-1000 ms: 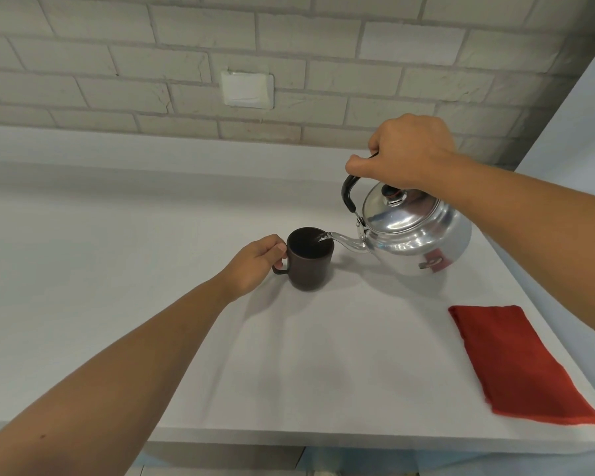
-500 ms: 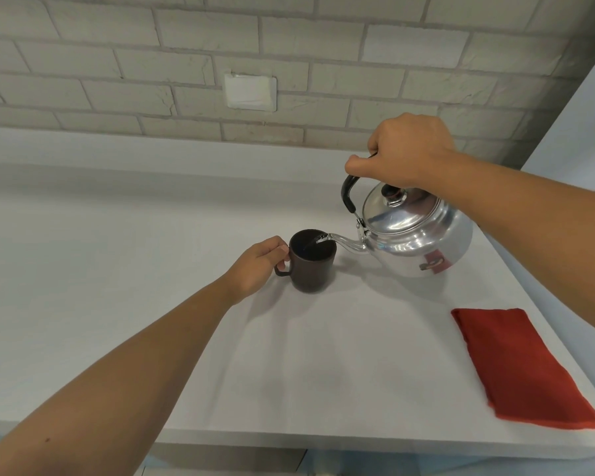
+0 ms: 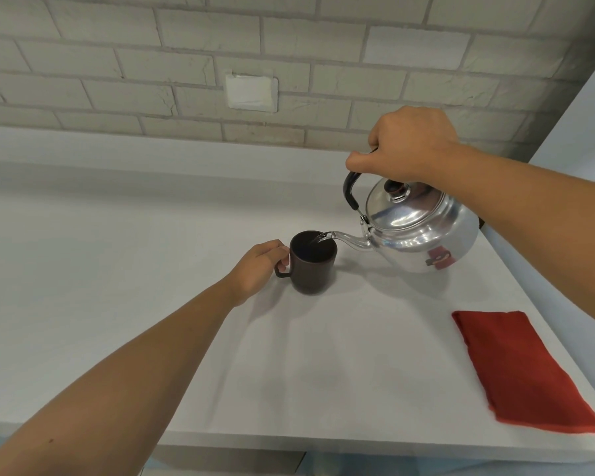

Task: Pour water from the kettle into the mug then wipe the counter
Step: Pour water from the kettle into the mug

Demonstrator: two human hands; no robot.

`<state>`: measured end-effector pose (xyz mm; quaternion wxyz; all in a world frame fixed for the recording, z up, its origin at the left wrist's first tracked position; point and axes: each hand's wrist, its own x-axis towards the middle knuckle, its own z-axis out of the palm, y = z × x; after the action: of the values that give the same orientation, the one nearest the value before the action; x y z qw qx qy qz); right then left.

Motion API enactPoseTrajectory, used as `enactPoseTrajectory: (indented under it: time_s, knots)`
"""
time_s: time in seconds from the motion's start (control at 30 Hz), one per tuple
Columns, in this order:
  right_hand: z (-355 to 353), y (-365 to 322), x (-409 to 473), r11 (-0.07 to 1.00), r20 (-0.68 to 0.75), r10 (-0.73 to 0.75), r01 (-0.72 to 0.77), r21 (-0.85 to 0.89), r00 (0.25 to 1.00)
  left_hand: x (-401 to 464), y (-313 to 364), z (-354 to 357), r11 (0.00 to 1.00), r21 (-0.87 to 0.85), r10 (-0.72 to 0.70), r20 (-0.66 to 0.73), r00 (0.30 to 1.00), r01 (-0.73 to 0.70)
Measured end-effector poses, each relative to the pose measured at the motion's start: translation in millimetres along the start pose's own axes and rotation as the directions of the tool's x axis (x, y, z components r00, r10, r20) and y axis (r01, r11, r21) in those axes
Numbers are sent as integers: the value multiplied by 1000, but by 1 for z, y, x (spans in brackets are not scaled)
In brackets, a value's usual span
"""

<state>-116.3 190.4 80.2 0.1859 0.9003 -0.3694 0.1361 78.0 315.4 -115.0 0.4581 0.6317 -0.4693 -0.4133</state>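
A dark brown mug (image 3: 315,269) stands upright on the white counter (image 3: 152,269). My left hand (image 3: 258,269) grips its handle on the left side. A shiny metal kettle (image 3: 423,231) hangs tilted above the counter to the right of the mug, its spout over the mug's rim. A thin stream of water runs from the spout into the mug. My right hand (image 3: 406,149) is closed around the kettle's black handle on top. A folded red cloth (image 3: 519,369) lies flat at the counter's front right.
A brick wall (image 3: 186,63) with a white cover plate (image 3: 251,92) runs along the back. A pale wall (image 3: 584,115) borders the counter on the right. The counter's front edge (image 3: 358,441) is near the bottom of the view.
Both hands, the mug and the kettle hold nearly the same pose; water keeps flowing from the spout into the mug. The view has shifted only slightly.
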Motion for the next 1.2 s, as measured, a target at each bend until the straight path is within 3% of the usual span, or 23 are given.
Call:
enactPoseTrajectory:
  time_s: [0.37,1.2]
  knots:
    - [-2,-2,-2,1000,13,-13,13,-7,1000,2,2,2,996,-69,-61,-22,998,59]
    - [-3,1,0,1000,10,-12,12,-24,1000,3,-1,11,999,-52,-11,-84,996,7]
